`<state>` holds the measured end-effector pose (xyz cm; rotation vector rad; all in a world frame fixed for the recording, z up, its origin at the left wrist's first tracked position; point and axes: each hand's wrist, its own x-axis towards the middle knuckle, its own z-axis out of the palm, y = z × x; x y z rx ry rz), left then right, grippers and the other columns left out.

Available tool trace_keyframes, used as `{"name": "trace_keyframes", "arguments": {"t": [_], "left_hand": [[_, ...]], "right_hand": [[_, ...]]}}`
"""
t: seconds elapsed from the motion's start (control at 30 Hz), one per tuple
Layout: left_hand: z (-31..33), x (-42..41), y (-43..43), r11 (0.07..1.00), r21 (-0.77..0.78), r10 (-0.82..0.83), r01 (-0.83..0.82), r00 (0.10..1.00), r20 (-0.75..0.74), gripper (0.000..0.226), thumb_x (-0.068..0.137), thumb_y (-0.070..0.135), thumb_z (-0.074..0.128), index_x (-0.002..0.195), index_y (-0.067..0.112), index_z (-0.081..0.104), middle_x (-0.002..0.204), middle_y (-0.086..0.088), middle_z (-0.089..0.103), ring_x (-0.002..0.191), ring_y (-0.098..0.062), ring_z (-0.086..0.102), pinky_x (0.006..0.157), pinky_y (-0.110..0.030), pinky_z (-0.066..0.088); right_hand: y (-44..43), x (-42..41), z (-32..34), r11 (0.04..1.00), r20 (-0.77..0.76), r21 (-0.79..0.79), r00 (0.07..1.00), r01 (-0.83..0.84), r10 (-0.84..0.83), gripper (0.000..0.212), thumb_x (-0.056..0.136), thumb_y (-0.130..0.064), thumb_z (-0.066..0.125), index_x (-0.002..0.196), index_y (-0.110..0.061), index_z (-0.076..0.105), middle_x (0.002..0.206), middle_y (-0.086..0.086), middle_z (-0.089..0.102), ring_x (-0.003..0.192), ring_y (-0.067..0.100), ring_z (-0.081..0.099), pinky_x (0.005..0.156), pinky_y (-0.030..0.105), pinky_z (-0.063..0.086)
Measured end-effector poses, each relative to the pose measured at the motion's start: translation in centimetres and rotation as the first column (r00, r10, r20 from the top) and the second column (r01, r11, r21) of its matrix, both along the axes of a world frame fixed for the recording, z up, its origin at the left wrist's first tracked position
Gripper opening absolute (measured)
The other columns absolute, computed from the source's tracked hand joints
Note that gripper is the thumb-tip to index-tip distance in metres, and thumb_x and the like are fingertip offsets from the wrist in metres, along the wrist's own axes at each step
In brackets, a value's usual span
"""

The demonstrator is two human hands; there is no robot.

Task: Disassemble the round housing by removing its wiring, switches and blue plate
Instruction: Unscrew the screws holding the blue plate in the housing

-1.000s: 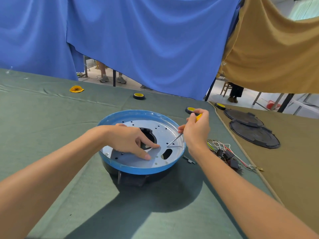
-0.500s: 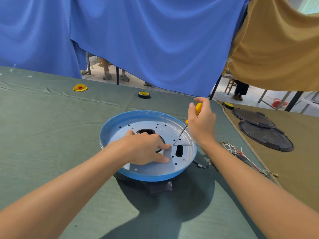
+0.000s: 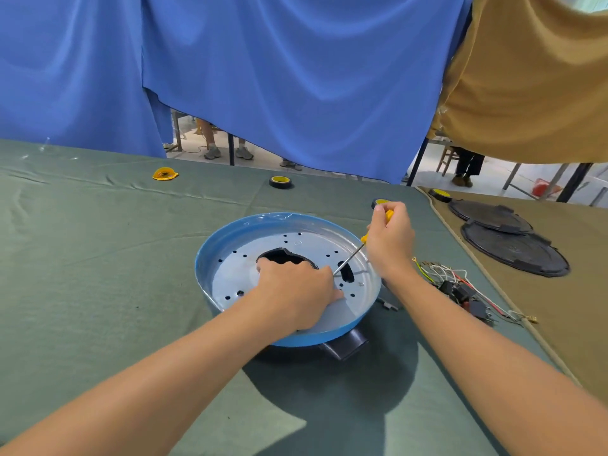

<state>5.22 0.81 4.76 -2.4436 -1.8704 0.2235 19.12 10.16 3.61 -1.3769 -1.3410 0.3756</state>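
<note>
Green cloth (image 3: 98, 258) (hands (image 3: 390, 245) on screwdriver (image 3: 353, 253), plate (image 3: 250, 274))

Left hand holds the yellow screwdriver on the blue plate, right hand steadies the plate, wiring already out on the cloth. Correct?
Hands are swapped. The head view shows the right hand holding the yellow screwdriver, and the left hand pressing on the blue plate. The wiring does lie out on the cloth.

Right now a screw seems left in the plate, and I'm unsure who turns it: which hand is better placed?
Right. The right hand already holds the screwdriver, tip down on the plate; the left hand lies flat, steadying it.
</note>
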Motion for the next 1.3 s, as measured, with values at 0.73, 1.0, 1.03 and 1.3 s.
{"name": "trace_keyframes", "arguments": {"t": [0.73,1.0,1.03,1.3], "left_hand": [[-0.9,-0.7,4.5,0.952,-0.288,-0.065,0.107,0.987,0.149,0.090,0.071,0.084,0.011,0.149,0.046,-0.015,0.160,-0.002,-0.022,0.147,-0.021,-0.020,0.118,-0.045,-0.008],[-1.1,0.4,4.7,0.969,-0.245,0.056,-0.023,0.990,0.129,0.085,0.079,0.083,0.010,0.150,0.043,-0.014,0.161,-0.009,-0.018,0.149,-0.027,-0.014,0.118,-0.047,-0.001],[-1.1,0.4,4.7,0.970,-0.243,0.060,-0.027,0.990,0.129,0.085,0.079,0.083,0.010,0.150,0.043,-0.014,0.161,-0.009,-0.018,0.149,-0.027,-0.014,0.118,-0.047,-0.001],[-1.1,0.4,4.4,0.969,-0.244,0.067,-0.030,0.987,0.145,0.083,0.082,0.082,0.010,0.150,0.043,-0.016,0.161,-0.008,-0.020,0.148,-0.026,-0.016,0.118,-0.046,-0.003]], "right_hand": [[-1.7,3.3,2.8,0.899,0.368,0.387,0.928,-0.205,0.053,0.019,0.103,-0.017,0.040,0.104,-0.003,0.054,0.071,0.002,0.056,0.063,0.022,0.058,0.059,0.051,0.050],[-1.0,2.9,3.0,0.884,0.398,0.418,0.917,-0.208,0.027,0.021,0.103,-0.021,0.040,0.104,-0.005,0.053,0.070,-0.009,0.048,0.064,0.018,0.055,0.061,0.035,0.044],[-0.9,2.8,2.9,0.887,0.401,0.412,0.916,-0.210,0.031,0.021,0.103,-0.021,0.041,0.104,-0.005,0.053,0.070,-0.011,0.046,0.064,0.017,0.054,0.061,0.033,0.042],[-0.3,2.5,2.9,0.907,0.422,0.355,0.905,-0.225,0.059,0.024,0.104,-0.024,0.040,0.107,-0.004,0.052,0.079,-0.003,0.049,0.070,0.020,0.054,0.067,0.048,0.050]]}}
